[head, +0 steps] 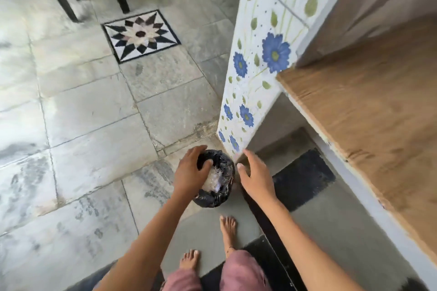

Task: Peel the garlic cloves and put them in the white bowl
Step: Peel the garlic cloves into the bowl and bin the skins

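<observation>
Garlic skins (214, 178) in the bin (228, 163) lie right under the left hand (189, 172) — loosely curled, hold unclear — with the right hand (256, 179) spread open beside.

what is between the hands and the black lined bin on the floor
Nothing visible. The left hand is right over the open top of the bin, and the right hand is spread open beside it, by the flowered tile wall. No garlic cloves or white bowl show in this view.

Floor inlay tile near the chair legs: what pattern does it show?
The inlay tile shows a black-and-white starburst; head view.
</observation>
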`<state>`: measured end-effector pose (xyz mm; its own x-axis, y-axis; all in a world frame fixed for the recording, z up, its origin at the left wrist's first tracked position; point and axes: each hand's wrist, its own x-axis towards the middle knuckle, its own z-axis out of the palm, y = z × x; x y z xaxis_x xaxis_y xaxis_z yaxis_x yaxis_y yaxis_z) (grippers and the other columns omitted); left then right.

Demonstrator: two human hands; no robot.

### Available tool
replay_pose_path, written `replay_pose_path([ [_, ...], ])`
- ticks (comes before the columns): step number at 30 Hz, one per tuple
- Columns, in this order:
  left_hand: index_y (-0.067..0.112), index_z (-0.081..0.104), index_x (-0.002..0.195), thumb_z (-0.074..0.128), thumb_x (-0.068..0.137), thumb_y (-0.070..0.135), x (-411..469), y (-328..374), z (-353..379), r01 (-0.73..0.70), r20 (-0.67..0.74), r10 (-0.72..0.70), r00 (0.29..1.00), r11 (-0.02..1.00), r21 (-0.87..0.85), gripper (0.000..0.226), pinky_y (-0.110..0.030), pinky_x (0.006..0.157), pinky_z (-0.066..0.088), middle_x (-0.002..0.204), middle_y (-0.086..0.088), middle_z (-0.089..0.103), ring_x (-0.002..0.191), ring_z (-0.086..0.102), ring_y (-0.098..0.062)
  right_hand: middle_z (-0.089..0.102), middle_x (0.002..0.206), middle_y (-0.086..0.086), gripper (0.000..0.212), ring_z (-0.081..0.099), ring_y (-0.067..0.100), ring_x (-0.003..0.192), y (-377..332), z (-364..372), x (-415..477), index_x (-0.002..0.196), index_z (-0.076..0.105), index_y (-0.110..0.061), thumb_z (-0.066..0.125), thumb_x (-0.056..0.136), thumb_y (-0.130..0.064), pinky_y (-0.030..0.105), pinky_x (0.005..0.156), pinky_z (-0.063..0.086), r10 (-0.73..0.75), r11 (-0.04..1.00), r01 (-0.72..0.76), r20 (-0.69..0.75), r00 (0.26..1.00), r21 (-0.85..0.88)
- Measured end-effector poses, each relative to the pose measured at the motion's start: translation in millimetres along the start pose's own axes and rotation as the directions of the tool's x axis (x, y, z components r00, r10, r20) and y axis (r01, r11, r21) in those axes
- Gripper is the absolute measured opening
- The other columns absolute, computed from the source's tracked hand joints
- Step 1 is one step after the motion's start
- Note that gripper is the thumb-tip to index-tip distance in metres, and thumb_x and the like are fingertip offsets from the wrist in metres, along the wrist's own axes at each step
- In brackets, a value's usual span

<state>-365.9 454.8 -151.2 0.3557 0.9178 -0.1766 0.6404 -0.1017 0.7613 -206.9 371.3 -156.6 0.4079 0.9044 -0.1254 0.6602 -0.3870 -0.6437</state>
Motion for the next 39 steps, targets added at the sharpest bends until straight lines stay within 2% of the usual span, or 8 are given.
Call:
replay_pose_path([
  [5,0.019,0.056,0.125,0.061,0.088,0.028,-46.3,80.7,-13.1,-0.380,0.076,0.380,0.922,0.925,-0.017,0.039,-0.019,0.085,0.034,0.128,0.003,0.057,0.110,0.057,-0.017,0.057,0.131,0.010,0.045,0.054,0.026,0.120,-22.3,-70.1,-85.2,0.132,0.051,-0.006,0.050,0.092,-0.025,0.033,0.100,0.039,-0.014,1.000,0.013,-0.393,0.919,-0.007],
  [9,0.017,0.058,0.124,0.059,0.088,0.031,-82.0,156.7,17.5,-0.602,0.211,0.607,0.766,0.793,-0.095,0.038,-0.021,0.088,0.036,0.125,0.002,0.059,0.111,0.057,-0.017,0.058,0.131,0.005,0.052,0.056,0.018,0.119,-1.8,-121.4,-159.4,0.130,0.055,-0.008,0.039,0.092,-0.040,0.031,0.098,0.045,0.066,0.997,-0.077,-0.658,0.750,0.012],
  [14,0.014,0.062,0.118,0.065,0.086,0.015,-125.4,236.2,86.4,-0.735,0.312,0.763,0.565,0.638,-0.230,0.032,0.001,0.079,0.028,0.119,0.005,0.062,0.104,0.058,-0.010,0.065,0.119,0.006,0.046,0.062,0.020,0.106,55.7,-181.5,-238.9,0.122,0.060,-0.006,0.044,0.089,-0.033,0.021,0.091,0.043,0.156,0.971,-0.239,-0.834,0.530,0.029],
  [18,0.014,0.065,0.115,0.060,0.080,0.020,-156.2,304.4,160.9,-0.806,0.411,0.802,0.433,0.549,-0.222,0.036,-0.019,0.086,0.041,0.120,0.000,0.065,0.107,0.062,-0.021,0.068,0.112,0.009,0.046,0.067,0.025,0.097,116.4,-236.9,-291.1,0.117,0.063,-0.004,0.044,0.087,-0.032,0.031,0.080,0.054,0.203,0.925,-0.379,-0.880,0.430,0.028],
  [22,0.018,0.067,0.115,0.060,0.084,0.009,-166.8,359.0,227.8,-0.875,0.496,0.776,0.388,0.480,-0.066,0.033,-0.023,0.088,0.041,0.122,0.002,0.064,0.109,0.061,-0.020,0.068,0.110,0.014,0.051,0.066,0.030,0.098,183.5,-277.2,-318.5,0.117,0.064,-0.003,0.039,0.087,-0.037,0.039,0.082,0.055,0.269,0.857,-0.515,-0.848,0.456,-0.005],
  [27,0.024,0.065,0.117,0.053,0.087,0.014,-168.0,381.0,265.4,-0.864,0.614,0.636,0.467,0.475,0.164,0.034,-0.030,0.090,0.048,0.128,0.003,0.058,0.112,0.058,-0.018,0.063,0.120,0.019,0.057,0.061,0.036,0.110,242.0,-287.9,-323.2,0.116,0.064,-0.001,0.033,0.087,-0.040,0.050,0.092,0.047,0.355,0.745,-0.656,-0.759,0.545,-0.122],
  [31,0.023,0.070,0.106,0.051,0.088,0.012,-172.2,378.4,274.0,-0.849,0.605,0.612,0.509,0.472,0.238,0.029,-0.032,0.082,0.050,0.115,0.002,0.062,0.103,0.061,-0.021,0.058,0.128,0.019,0.057,0.056,0.035,0.117,251.9,-283.7,-321.4,0.117,0.064,-0.003,0.033,0.087,-0.041,0.052,0.097,0.043,0.377,0.731,-0.671,-0.746,0.549,-0.124],
  [39,0.011,0.067,0.088,0.059,0.080,0.007,-162.5,399.9,283.2,-0.906,0.744,0.531,0.405,0.340,0.250,0.012,-0.029,0.068,0.048,0.089,-0.010,0.067,0.084,0.063,-0.028,0.057,0.131,0.016,0.059,0.054,0.033,0.122,246.4,-284.0,-321.2,0.123,0.061,-0.006,0.027,0.091,-0.042,0.051,0.101,0.040,0.387,0.703,-0.692,-0.730,0.564,-0.162],
])
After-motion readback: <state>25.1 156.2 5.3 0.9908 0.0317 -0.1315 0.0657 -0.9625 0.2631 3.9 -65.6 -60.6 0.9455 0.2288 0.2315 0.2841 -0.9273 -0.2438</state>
